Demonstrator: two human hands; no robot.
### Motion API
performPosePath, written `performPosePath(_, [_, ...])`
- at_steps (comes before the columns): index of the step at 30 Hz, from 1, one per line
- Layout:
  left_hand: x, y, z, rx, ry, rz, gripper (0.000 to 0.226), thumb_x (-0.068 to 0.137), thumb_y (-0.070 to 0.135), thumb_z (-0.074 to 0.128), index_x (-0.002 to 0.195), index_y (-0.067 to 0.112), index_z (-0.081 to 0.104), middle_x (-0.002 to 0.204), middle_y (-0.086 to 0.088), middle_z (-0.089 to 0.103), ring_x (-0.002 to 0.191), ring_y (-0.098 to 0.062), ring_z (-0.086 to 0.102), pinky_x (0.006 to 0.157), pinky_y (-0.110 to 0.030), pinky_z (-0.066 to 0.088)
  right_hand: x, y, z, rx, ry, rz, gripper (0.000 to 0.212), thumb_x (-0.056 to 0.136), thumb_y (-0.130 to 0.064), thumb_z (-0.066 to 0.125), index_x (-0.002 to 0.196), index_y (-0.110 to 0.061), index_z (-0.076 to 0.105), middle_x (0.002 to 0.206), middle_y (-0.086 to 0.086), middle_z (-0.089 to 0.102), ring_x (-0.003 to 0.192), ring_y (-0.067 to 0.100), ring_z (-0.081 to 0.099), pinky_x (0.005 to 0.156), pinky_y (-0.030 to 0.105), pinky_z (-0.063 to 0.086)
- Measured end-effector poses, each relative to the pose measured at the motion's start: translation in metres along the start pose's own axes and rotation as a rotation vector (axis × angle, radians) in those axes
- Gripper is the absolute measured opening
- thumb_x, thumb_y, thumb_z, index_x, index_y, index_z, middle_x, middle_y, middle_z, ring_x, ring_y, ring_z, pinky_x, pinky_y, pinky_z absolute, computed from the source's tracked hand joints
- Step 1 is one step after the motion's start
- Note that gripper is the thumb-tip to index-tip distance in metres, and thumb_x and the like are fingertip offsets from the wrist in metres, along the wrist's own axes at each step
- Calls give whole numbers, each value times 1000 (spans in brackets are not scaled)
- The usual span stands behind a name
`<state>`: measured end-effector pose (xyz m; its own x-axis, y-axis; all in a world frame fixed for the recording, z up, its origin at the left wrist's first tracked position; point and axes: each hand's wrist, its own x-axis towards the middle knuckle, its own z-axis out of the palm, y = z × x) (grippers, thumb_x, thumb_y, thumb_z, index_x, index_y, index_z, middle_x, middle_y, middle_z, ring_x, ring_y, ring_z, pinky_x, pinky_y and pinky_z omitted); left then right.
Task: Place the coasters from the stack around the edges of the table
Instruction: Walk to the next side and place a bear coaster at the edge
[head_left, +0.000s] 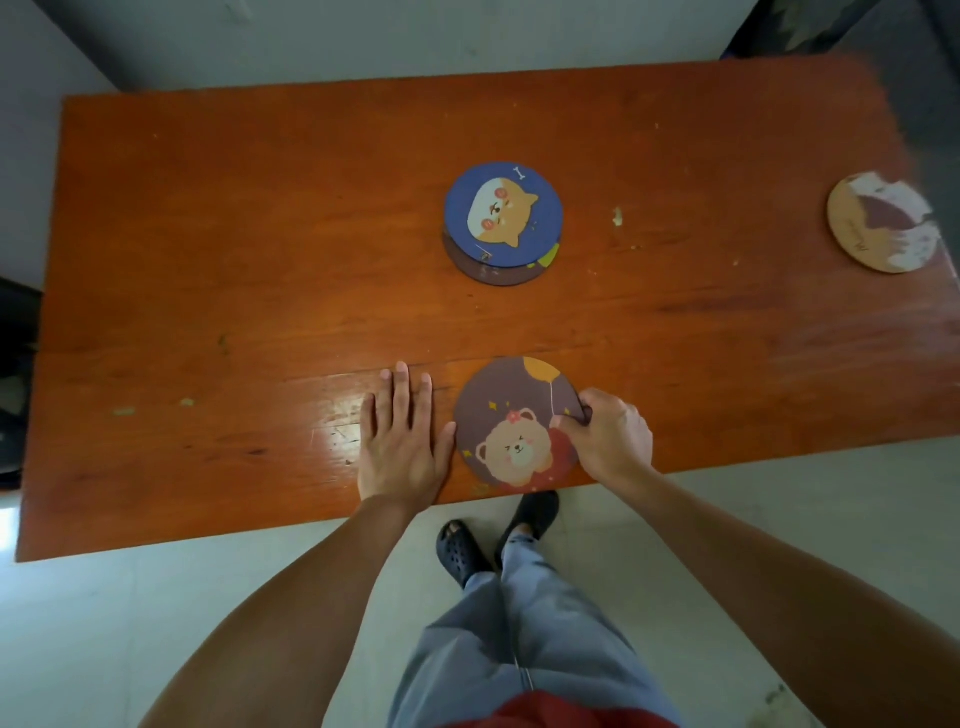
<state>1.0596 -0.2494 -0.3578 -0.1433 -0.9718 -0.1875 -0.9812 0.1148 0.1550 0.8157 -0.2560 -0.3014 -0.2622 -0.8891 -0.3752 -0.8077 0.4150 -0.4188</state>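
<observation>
While our right hand (608, 436) pinches the right rim of the bear coaster (514, 428) at the near edge of the table (208, 234), our left hand (402, 441) lies flat and empty just left of it. The stack (503, 223) sits straight ahead, nearer the right hand: thin round printed discs. A worn coaster (880, 223) lies far right.

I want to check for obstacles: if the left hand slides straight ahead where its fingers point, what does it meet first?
The left hand would probably meet nothing: bare table lies ahead to the far edge. The coaster stack sits to its right.
</observation>
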Motion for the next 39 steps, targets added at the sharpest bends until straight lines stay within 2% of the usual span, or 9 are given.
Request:
performPosePath(9, [1,0,2,26,-9,-20,70,97,58,16,152,15,11,161,-12,2,148,-28,-8,117,-44,-3,0,5,-3,168,-16,117,42,81,-32,74,59,-12,43,60,3,53,60,26,50,48,31,29])
performPosePath(19, [1,-1,3,29,-10,-16,73,96,61,14,151,15,11,161,-14,3,148,-28,-6,118,-48,3,-3,12,3,42,-9,-45,45,80,-32,76,61,-18,37,57,-5,49,54,21,47,46,29,29])
performPosePath(22, [1,-2,4,29,-8,-14,73,96,61,14,152,15,10,161,-13,3,148,-29,-6,118,-48,4,-2,15,5,-80,8,-99,38,80,-40,74,71,-17,44,71,-2,54,66,25,54,54,31,34])
performPosePath(24, [1,-2,5,28,-5,-10,73,96,62,15,152,15,10,161,-13,3,148,-28,-7,118,-48,3,0,15,3,-166,42,-116,38,78,-48,73,91,-18,54,90,0,58,83,26,59,63,32,39])
performPosePath(27, [1,0,3,26,-6,-4,73,96,61,15,152,14,11,161,-15,5,148,-30,-4,117,-48,3,6,9,-6,-271,38,-135,70,72,-53,75,128,-23,46,118,2,56,108,26,54,74,37,45])
performPosePath(29, [0,1,-3,51,-42,-2,75,95,61,11,152,12,9,161,-17,3,147,-32,-4,118,-49,4,10,-2,-13,-375,29,-205,72,73,-50,76,132,-23,44,123,5,52,112,28,50,77,40,47])
performPosePath(32, [0,-1,-22,112,-134,28,74,95,59,9,152,12,3,160,-18,-3,147,-34,-5,118,-50,7,17,-32,-20,-425,3,-361,48,84,-38,67,127,-22,52,125,6,51,112,27,48,84,40,46])
performPosePath(36, [-14,-18,-63,94,-181,20,54,99,44,27,146,17,23,157,-16,19,143,-32,19,114,-46,23,23,-96,-23,-381,-74,-559,37,95,-30,51,130,-20,52,128,5,52,118,26,45,92,41,42])
performPosePath(39, [-40,-45,-94,-6,-196,-93,38,100,36,31,130,17,45,133,-8,51,118,-23,50,101,-39,42,21,-155,-20,-397,-116,-733,35,96,-30,47,129,-19,54,127,6,56,118,27,48,93,43,41])
